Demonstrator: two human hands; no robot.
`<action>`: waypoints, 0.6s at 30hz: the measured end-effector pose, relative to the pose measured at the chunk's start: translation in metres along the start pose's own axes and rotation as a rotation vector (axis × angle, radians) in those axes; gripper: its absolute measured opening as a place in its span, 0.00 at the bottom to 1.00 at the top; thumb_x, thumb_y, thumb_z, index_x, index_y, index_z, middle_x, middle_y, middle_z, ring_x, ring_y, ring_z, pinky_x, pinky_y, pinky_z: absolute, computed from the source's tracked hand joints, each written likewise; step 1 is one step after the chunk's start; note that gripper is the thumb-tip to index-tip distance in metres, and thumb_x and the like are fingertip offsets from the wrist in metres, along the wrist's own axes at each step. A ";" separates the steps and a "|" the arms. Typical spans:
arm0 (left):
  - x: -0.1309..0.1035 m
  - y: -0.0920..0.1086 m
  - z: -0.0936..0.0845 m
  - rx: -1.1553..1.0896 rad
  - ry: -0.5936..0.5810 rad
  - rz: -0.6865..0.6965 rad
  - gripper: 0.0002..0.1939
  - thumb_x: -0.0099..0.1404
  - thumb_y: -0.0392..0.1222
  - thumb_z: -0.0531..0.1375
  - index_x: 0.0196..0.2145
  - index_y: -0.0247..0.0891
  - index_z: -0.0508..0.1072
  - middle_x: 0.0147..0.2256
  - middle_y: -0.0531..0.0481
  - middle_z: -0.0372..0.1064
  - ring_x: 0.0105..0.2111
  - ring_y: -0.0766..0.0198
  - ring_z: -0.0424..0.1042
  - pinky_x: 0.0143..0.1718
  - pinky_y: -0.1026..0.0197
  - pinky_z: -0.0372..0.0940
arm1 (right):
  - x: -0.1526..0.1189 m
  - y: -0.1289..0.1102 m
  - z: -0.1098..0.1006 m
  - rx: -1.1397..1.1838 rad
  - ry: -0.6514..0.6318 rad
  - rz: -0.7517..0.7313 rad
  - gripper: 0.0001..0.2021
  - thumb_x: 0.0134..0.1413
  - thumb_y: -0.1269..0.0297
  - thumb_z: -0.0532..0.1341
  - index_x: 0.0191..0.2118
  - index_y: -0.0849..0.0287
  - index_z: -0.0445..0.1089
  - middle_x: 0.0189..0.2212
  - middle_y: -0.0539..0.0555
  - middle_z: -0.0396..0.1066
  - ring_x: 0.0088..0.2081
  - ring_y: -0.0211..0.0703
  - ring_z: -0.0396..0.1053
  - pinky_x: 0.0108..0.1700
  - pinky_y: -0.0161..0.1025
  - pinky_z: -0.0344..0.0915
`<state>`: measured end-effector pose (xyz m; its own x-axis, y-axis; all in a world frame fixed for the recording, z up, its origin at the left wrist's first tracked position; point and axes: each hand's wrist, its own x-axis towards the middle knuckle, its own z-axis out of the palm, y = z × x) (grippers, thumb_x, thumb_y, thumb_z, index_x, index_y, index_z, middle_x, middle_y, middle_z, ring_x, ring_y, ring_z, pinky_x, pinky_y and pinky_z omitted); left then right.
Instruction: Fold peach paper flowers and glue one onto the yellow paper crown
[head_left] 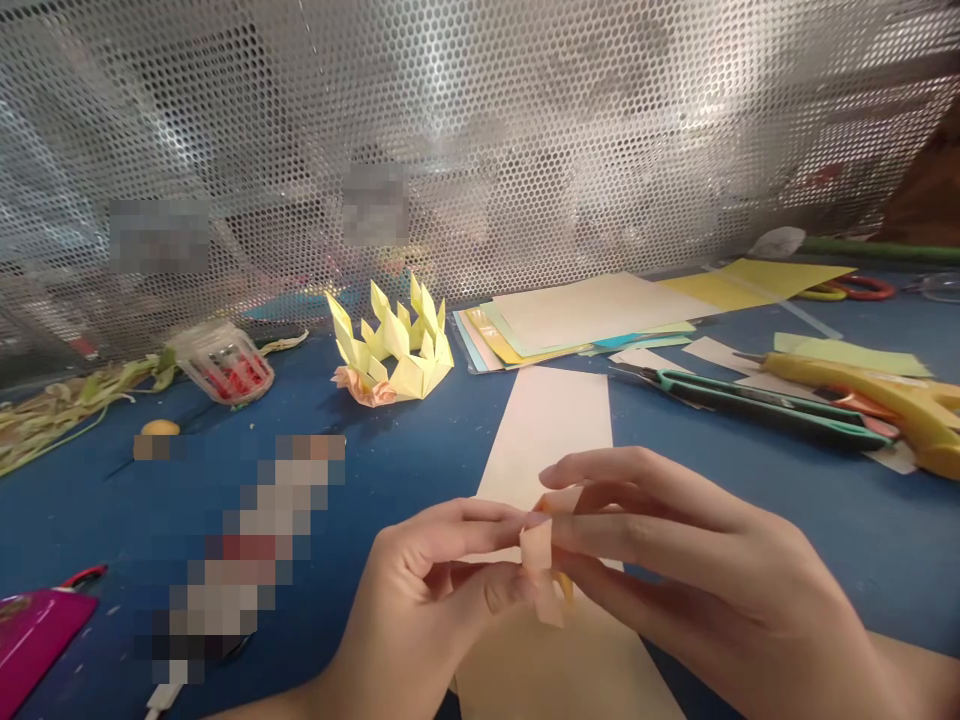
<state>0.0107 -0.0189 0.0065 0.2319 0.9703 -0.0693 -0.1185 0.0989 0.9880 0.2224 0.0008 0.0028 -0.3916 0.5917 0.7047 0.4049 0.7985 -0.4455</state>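
Note:
Between my two hands is a small piece of peach-coloured paper (pixel 536 548), with one end folded or curled over and a tail hanging down. My left hand (pixel 442 580) pinches it between thumb and fingers. On the other side, my right hand (pixel 697 560) has its fingertips closed around the paper, partly hiding it. A bit of yellow-orange shows behind the paper, too covered to name. Below both hands lies a long cream paper strip (pixel 559 420). Further back stands a yellow folded-paper crown (pixel 401 350) with a peach paper flower at its base.
Stacked coloured paper sheets (pixel 585 305) lie at the back. To the right are a teal-handled tool (pixel 772 405) and a yellow glue gun (pixel 855 385). A clear plastic tub (pixel 225 365) holds red bits. A magenta object (pixel 41 635) sits front left. A perforated metal panel (pixel 480 130) closes the back.

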 end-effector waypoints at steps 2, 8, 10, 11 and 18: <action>0.000 -0.001 0.000 0.022 -0.015 0.011 0.13 0.59 0.58 0.79 0.38 0.52 0.91 0.48 0.48 0.86 0.48 0.50 0.83 0.48 0.61 0.77 | 0.004 -0.002 -0.001 -0.015 0.030 -0.022 0.08 0.68 0.72 0.65 0.40 0.50 0.80 0.40 0.54 0.81 0.35 0.39 0.84 0.38 0.27 0.79; 0.001 -0.007 -0.004 0.041 -0.043 0.039 0.05 0.65 0.50 0.76 0.39 0.54 0.91 0.47 0.48 0.86 0.49 0.51 0.84 0.49 0.60 0.78 | 0.009 -0.006 -0.001 -0.053 0.017 -0.041 0.10 0.62 0.76 0.62 0.37 0.52 0.74 0.38 0.53 0.79 0.34 0.37 0.83 0.38 0.27 0.80; 0.001 -0.007 -0.005 0.018 -0.079 0.035 0.04 0.66 0.49 0.75 0.39 0.55 0.90 0.47 0.49 0.85 0.49 0.51 0.84 0.49 0.60 0.79 | 0.006 -0.006 0.000 -0.065 0.023 -0.054 0.10 0.63 0.76 0.62 0.39 0.51 0.74 0.39 0.53 0.79 0.35 0.38 0.83 0.38 0.27 0.80; 0.001 -0.008 -0.006 0.007 -0.084 0.039 0.03 0.66 0.49 0.75 0.39 0.55 0.90 0.47 0.49 0.85 0.49 0.51 0.84 0.49 0.60 0.79 | 0.005 -0.006 0.000 -0.067 0.028 -0.063 0.09 0.64 0.76 0.62 0.39 0.51 0.74 0.39 0.54 0.79 0.36 0.39 0.84 0.38 0.27 0.80; 0.000 -0.009 -0.006 0.012 0.060 0.028 0.06 0.68 0.50 0.74 0.40 0.50 0.91 0.46 0.49 0.87 0.50 0.49 0.84 0.50 0.60 0.77 | -0.009 -0.002 0.003 -0.089 -0.056 -0.065 0.12 0.68 0.75 0.62 0.48 0.50 0.78 0.57 0.60 0.75 0.40 0.39 0.82 0.43 0.32 0.81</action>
<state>0.0055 -0.0184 -0.0030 0.1704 0.9841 -0.0498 -0.1126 0.0697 0.9912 0.2227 -0.0054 -0.0042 -0.4641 0.5459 0.6976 0.4478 0.8241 -0.3469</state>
